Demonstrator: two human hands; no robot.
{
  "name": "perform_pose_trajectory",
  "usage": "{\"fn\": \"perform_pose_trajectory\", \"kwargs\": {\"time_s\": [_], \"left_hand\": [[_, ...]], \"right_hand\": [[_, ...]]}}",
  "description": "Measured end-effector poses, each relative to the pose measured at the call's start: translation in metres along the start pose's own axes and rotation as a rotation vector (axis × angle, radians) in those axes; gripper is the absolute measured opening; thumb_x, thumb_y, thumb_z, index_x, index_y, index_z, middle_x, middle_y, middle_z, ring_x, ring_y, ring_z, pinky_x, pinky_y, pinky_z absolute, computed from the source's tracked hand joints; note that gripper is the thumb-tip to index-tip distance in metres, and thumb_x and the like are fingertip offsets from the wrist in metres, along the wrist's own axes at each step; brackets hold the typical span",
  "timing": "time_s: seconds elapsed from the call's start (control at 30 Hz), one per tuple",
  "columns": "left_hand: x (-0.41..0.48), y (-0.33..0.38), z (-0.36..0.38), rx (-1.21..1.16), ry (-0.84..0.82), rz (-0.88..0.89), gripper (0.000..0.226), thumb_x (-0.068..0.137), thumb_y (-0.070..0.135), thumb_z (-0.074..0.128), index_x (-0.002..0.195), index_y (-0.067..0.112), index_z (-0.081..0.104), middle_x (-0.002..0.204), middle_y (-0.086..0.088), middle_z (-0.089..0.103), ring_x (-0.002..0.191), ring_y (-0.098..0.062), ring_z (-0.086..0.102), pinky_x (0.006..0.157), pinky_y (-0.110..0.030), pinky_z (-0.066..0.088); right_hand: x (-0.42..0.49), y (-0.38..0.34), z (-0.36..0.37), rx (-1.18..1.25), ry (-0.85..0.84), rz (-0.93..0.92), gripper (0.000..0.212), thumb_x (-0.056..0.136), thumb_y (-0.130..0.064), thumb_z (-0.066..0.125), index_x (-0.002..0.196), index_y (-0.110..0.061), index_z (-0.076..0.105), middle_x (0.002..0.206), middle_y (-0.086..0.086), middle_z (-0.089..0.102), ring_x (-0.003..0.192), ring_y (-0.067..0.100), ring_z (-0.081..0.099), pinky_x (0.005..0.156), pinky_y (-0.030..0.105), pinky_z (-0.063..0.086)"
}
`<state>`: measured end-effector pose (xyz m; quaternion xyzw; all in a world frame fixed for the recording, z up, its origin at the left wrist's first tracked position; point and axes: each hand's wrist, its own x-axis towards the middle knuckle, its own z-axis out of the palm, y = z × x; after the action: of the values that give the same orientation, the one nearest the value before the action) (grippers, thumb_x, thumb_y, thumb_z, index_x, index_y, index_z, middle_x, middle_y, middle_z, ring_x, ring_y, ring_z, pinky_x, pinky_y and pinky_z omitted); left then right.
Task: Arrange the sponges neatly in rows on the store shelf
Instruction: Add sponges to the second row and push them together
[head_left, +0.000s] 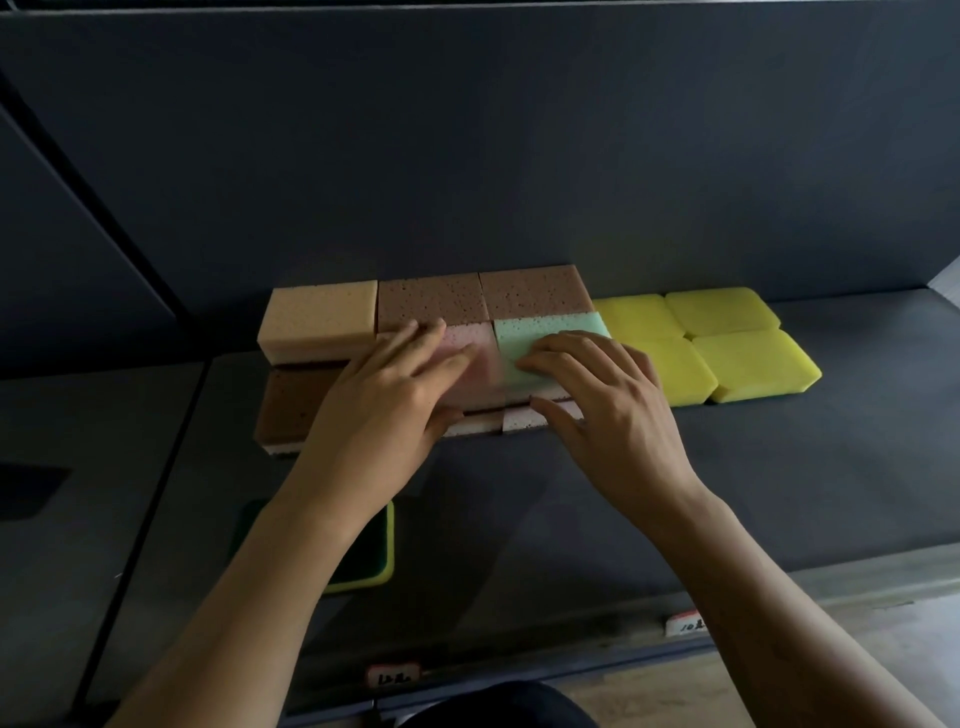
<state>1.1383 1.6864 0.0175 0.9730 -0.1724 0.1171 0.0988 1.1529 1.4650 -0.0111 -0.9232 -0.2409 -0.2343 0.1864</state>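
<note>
Sponges lie in rows at the back of the dark shelf (753, 467). An orange sponge (319, 322) and two brown ones (431, 299) (535, 291) form the back row. In front lie a pink sponge (480, 358) and a green sponge (545, 332), with a brown sponge (291, 405) at front left. My left hand (384, 400) rests with straight fingers on the pink sponge, thumb at its front edge. My right hand (602, 395) presses flat on the green sponge, thumb at a pink sponge (524, 418) beneath. Several yellow sponges (727, 343) sit to the right.
A dark green scouring pad with a yellow rim (369, 551) lies near the shelf's front, partly under my left forearm. Two white price tags (392, 675) (685, 623) hang on the shelf's front edge. A dark back wall rises right behind the sponges.
</note>
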Motion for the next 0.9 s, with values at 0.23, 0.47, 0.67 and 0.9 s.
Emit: {"fn": "perform_pose_trajectory", "kwargs": {"time_s": [0.23,0.47,0.67,0.9], "left_hand": [[0.0,-0.001,0.004,0.012,0.019,-0.009,0.062,0.08,0.014,0.076,0.137,0.022,0.053,0.148,-0.007,0.045,0.138,-0.027,0.039,0.11,-0.045,0.038],[-0.026,-0.008,-0.022,0.034,0.012,0.018,0.061,0.084,0.035,0.064,0.141,0.023,0.049,0.148,0.0,0.044,0.132,-0.021,0.046,0.106,-0.037,0.039],[-0.09,-0.031,-0.04,-0.049,-0.022,-0.003,0.051,0.088,0.049,0.057,0.131,0.021,0.059,0.141,0.007,0.05,0.12,-0.016,0.055,0.092,-0.04,0.053],[-0.142,-0.06,-0.032,-0.005,-0.09,-0.012,0.073,0.081,0.067,0.054,0.138,0.02,0.052,0.145,0.005,0.046,0.123,-0.017,0.053,0.094,-0.038,0.049]], "right_hand": [[0.001,-0.002,-0.001,0.001,-0.023,0.008,0.034,0.087,-0.026,0.071,0.121,-0.023,0.064,0.127,-0.007,0.061,0.124,0.017,0.052,0.101,0.03,0.034],[0.004,-0.027,-0.021,0.055,-0.073,0.004,0.035,0.09,-0.026,0.069,0.124,-0.021,0.063,0.132,0.001,0.058,0.125,0.024,0.051,0.099,0.041,0.044],[-0.008,-0.076,-0.016,0.301,-0.246,-0.103,0.03,0.093,-0.028,0.066,0.121,-0.022,0.063,0.12,-0.006,0.061,0.111,0.013,0.059,0.087,0.037,0.051],[-0.029,-0.106,0.007,0.351,-0.349,-0.095,0.036,0.096,-0.04,0.058,0.128,-0.024,0.059,0.122,-0.01,0.06,0.113,0.009,0.057,0.09,0.032,0.05]]}}
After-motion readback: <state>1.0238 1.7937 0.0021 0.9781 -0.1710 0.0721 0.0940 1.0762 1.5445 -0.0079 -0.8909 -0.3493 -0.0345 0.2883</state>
